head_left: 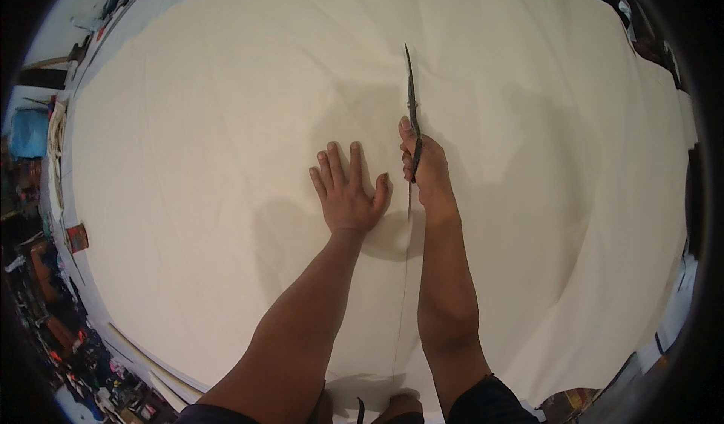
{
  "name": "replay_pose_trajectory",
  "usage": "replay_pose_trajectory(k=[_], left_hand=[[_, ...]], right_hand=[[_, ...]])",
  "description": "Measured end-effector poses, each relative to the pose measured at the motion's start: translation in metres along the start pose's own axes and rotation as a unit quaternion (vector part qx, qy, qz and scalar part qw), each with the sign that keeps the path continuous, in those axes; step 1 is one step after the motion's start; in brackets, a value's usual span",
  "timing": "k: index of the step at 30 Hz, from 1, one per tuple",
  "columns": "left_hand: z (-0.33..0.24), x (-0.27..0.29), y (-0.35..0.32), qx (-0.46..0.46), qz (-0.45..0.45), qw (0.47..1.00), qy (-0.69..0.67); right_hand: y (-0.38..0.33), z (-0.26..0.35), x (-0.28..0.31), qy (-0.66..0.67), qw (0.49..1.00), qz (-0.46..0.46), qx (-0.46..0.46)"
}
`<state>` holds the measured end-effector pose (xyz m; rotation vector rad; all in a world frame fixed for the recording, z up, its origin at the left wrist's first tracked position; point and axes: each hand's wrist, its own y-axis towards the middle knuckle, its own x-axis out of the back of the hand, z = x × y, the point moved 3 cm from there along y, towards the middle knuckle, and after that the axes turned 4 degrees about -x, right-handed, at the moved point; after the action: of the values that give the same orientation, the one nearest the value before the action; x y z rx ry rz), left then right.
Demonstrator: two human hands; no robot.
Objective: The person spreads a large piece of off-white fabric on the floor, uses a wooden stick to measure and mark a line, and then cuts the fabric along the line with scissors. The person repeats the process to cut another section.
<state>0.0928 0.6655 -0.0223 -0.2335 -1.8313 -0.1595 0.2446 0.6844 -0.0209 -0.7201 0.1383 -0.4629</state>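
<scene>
Scissors: a long, thin, dark pair (411, 85), seen almost from the side
Scissors' tip: sharp, pointing to the far edge of the counter (162, 9)
Scissors' handles: black, pointing to the near edge
Scissors' blades: lined up one behind the other, so how wide they are open is hard to tell
Scissors' place: a bit right of the middle, at the cloth
Cloth: one big, plain, cream sheet (188, 122), spread over most of the counter
Cloth's top: mostly flat on the left, with soft wrinkles and bumps toward the right edge
Slit: a thin, nearly straight line (403, 296) running from the handles toward the near edge
</scene>
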Motion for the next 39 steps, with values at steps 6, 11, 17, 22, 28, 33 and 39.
replay_pose_trajectory(k=[6, 11, 17, 22, 28, 33, 39], left_hand=[[0.009, 0.004, 0.009, 0.005, 0.006, 1.000, 0.010], [0.006, 0.000, 0.004, 0.003, 0.004, 1.000, 0.002], [0.001, 0.002, 0.006, 0.010, 0.023, 1.000, 0.004], [0.007, 0.002, 0.005, 0.021, 0.025, 0.999, 0.005], [0.003, 0.000, 0.005, 0.012, 0.029, 1.000, -0.002], [0.002, 0.004, 0.007, 0.018, 0.040, 0.999, -0.008], [0.004, 0.004, 0.006, 0.023, 0.053, 0.998, -0.010]], right_hand=[[0.024, -0.019, -0.015, -0.049, 0.996, -0.020, 0.069], [0.016, 0.013, -0.009, -0.026, 1.000, -0.003, 0.005], [0.043, 0.023, -0.011, -0.031, 0.999, -0.007, 0.014], [0.043, 0.024, -0.015, -0.036, 0.999, 0.003, -0.011], [0.066, 0.066, -0.018, 0.007, 1.000, 0.028, 0.006], [0.076, 0.052, -0.021, -0.053, 0.998, -0.007, 0.031], [0.097, 0.085, -0.026, -0.016, 0.999, 0.025, 0.012]])
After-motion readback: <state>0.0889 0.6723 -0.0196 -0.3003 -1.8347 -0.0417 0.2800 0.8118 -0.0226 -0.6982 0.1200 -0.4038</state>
